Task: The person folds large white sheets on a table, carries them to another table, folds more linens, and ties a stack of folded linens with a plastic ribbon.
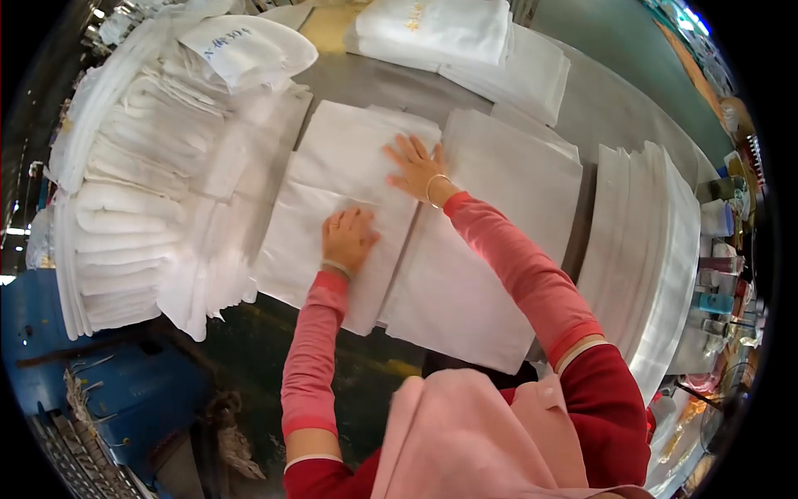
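Note:
My right hand (pixel 416 169) lies open, fingers spread, on the upper part of a folded white sheet (pixel 332 158). Lower on the same stack, my left hand (pixel 349 239) presses down with its fingers slightly bent and its thumb apart; a crease runs across the sheet just above it. Neither hand visibly holds anything. To the right, touching or nearly touching this stack, lies another flat stack of white sheets (pixel 490 241). Whether the sheets are cloth or thin plastic I cannot tell.
Tall piles of folded white material (pixel 133 216) fill the left side, topped by a marked white piece (pixel 249 50). More white stacks lie at the back (pixel 440 33) and right (pixel 636 249). A blue container (pixel 125 399) stands lower left; cups and small items line the right edge.

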A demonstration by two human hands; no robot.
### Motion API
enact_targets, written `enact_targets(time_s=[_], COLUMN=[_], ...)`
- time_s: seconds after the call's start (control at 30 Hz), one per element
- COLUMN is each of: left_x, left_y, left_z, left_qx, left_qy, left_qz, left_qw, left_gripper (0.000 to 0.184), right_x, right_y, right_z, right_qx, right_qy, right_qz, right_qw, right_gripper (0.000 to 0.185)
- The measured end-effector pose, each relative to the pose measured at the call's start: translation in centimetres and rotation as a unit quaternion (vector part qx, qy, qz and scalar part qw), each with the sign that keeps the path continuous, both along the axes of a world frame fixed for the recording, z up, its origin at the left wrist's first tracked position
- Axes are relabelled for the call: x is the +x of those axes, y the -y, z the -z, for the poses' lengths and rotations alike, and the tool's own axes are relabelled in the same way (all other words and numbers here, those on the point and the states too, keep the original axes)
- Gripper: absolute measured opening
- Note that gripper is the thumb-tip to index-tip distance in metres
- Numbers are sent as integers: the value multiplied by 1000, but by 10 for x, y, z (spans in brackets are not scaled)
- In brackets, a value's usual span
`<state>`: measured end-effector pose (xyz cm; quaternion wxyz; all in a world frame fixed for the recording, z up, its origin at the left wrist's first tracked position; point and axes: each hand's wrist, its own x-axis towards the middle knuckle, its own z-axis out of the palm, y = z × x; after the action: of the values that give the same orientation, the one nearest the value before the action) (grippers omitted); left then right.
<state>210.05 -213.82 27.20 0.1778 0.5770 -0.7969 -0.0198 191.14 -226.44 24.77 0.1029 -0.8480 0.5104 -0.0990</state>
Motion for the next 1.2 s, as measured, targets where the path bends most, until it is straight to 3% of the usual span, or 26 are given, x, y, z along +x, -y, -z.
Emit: enact_targets(time_s=[0.2,0.67,0.77,0.87,0.97,1.2], left_x=[10,12,18,43,83,133], left_y=[-43,-54,-33,-2,0,-65], left_z=[8,-8,-17,-12,7,4], left_qx=[15,57,86,-72,31,30], left_qy=[37,56,161,126,67,113], left_qz=[-23,-12,-32,-5,-37,-203], left_qw=[999,997,983,989,997,972], left_gripper=[24,22,23,29,30,25], right_x=[-2,-4,-5,-4,-4,-11], right_y=[-2,-4,-3,-6,-3,5], right_z=[-4,-18,-23,-16,-6,-26], right_qx=[7,71,78,69,47,121], right_qy=[-14,-7,-8,-7,-2,-19], right_qz=[2,15,18,22,21,-18], right_qw=[1000,997,997,997,999,992], right_gripper=[58,59,59,60,60,60])
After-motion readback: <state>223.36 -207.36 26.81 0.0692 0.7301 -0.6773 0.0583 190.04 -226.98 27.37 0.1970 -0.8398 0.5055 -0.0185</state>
